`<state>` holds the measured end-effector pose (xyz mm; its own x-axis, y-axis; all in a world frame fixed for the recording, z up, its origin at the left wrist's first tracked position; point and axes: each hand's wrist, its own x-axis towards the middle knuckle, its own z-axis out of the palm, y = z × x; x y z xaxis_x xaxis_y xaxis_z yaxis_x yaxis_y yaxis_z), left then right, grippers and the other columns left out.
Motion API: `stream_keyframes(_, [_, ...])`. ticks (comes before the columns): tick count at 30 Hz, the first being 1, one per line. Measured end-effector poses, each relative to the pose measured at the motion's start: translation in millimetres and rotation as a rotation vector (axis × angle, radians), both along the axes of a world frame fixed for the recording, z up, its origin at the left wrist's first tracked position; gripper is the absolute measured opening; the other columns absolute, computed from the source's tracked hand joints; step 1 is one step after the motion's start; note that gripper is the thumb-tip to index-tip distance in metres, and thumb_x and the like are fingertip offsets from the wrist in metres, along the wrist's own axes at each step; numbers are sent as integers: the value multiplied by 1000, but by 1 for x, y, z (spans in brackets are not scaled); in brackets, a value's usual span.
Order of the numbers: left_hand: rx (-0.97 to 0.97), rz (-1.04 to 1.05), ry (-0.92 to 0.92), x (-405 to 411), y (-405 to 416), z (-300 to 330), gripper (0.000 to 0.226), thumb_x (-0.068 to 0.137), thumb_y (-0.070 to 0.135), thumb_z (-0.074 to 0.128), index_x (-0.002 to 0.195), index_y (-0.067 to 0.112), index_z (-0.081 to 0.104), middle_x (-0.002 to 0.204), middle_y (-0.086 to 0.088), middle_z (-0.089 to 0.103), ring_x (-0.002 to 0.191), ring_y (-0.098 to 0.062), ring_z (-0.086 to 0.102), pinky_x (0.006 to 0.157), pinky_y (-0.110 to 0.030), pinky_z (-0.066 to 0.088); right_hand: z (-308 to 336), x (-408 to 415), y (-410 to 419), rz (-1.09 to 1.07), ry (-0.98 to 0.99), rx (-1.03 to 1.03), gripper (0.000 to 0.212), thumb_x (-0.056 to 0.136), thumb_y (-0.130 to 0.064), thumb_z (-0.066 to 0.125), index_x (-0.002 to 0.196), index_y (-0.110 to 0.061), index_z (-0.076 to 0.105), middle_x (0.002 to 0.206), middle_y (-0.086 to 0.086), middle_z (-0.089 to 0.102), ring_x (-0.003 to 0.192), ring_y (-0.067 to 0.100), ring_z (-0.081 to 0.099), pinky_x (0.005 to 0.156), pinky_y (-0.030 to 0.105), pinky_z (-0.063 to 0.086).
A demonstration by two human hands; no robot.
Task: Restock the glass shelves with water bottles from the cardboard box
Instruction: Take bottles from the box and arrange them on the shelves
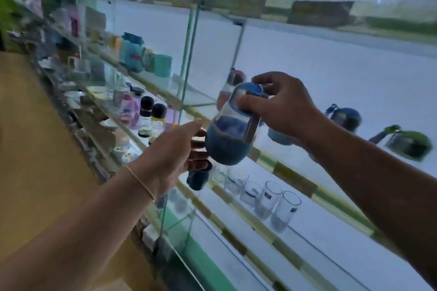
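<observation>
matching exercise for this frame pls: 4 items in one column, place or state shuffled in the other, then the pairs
Items
1. blue bottle
2. drinking glasses
3. green bottle
4. black-capped bottles

Place or state
A. stand in a row on the lower glass shelf
B. stands far right on the shelf, beyond the right forearm
C. tilted in the air, right hand gripping its lid end, left hand at its base
D. stand on a shelf left of the glass divider

Pairs: 1-C, 2-A, 3-B, 4-D
</observation>
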<state>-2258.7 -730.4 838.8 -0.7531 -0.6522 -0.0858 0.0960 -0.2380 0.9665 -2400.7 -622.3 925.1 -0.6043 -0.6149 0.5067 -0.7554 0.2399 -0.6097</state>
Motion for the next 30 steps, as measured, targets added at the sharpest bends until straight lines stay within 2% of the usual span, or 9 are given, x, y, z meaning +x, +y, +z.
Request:
stream_keyframes(3, [-40, -74, 25, -31, 36, 18, 44, 101, 36, 40, 115, 0, 59, 112, -22, 66, 92, -30, 62, 93, -47, 49, 21, -23, 48, -58, 17, -31, 50, 69, -41, 79, 115, -28, 65, 94, -13, 66, 87, 6, 65, 80, 35, 56])
stream_keyframes(6, [-61, -156, 29, -61, 72, 28, 39, 99, 39, 43, 109, 5, 61, 109, -19, 68, 95, -30, 64, 90, -46, 50, 32, -44, 95, -128, 34, -36, 52, 67, -42, 79, 115, -27, 64, 99, -7, 67, 89, 10, 65, 84, 41, 57])
stream_keyframes(8, [-79, -207, 23, -80, 97, 33, 37, 97, 40, 45, 105, 8, 62, 106, -17, 68, 94, -30, 64, 88, -45, 50, 36, -56, 126, -174, 21, -51, 59, 58, -47, 79, 112, -27, 66, 98, -5, 69, 87, 14, 68, 82, 44, 58])
stream_keyframes(12, [-103, -326, 3, -112, 151, 42, 36, 97, 38, 45, 104, 8, 61, 107, -18, 67, 104, -34, 61, 92, -46, 49, 40, -78, 184, -268, 1, -70, 67, 45, -56, 73, 106, -28, 68, 93, -5, 70, 84, 14, 69, 80, 42, 59])
stream_keyframes(15, [-105, -398, -32, -136, 190, 45, 33, 97, 38, 46, 101, 9, 62, 110, -16, 65, 108, -32, 58, 96, -47, 47, 38, -95, 226, -325, -15, -78, 59, 54, -48, 80, 107, -24, 67, 95, -3, 69, 86, 16, 68, 80, 42, 60])
stream_keyframes(18, [-107, -441, -58, -155, 218, 44, 31, 97, 38, 47, 103, 11, 60, 113, -12, 62, 109, -29, 57, 94, -44, 48, 35, -108, 257, -379, -20, -53, 50, 65, -39, 82, 110, -24, 66, 100, -3, 67, 90, 15, 66, 80, 39, 60])
stream_keyframes(22, [-108, -517, -78, -178, 253, 41, 27, 97, 35, 47, 104, 12, 60, 104, -8, 65, 103, -24, 59, 93, -42, 46, 28, -125, 295, -439, -24, -26, 49, 65, -38, 81, 110, -23, 66, 96, -5, 66, 90, 15, 65, 80, 37, 59])
stream_keyframes(27, [-47, -616, -61, -201, 283, 38, 36, 98, 35, 48, 122, 10, 54, 115, -10, 63, 106, -25, 59, 83, -37, 50, 18, -146, 322, -511, -32, 7, 46, 67, -34, 81, 108, -23, 65, 96, -5, 65, 88, 12, 62, 70, 26, 53])
stream_keyframes(30, [-17, -645, -53, -208, 299, 39, 30, 98, 33, 47, 118, 12, 53, 115, -8, 61, 106, -25, 57, 82, -38, 50, 13, -159, 330, -554, -27, 30, 44, 67, -32, 80, 107, -24, 64, 98, -4, 64, 91, 13, 61, 71, 26, 50])
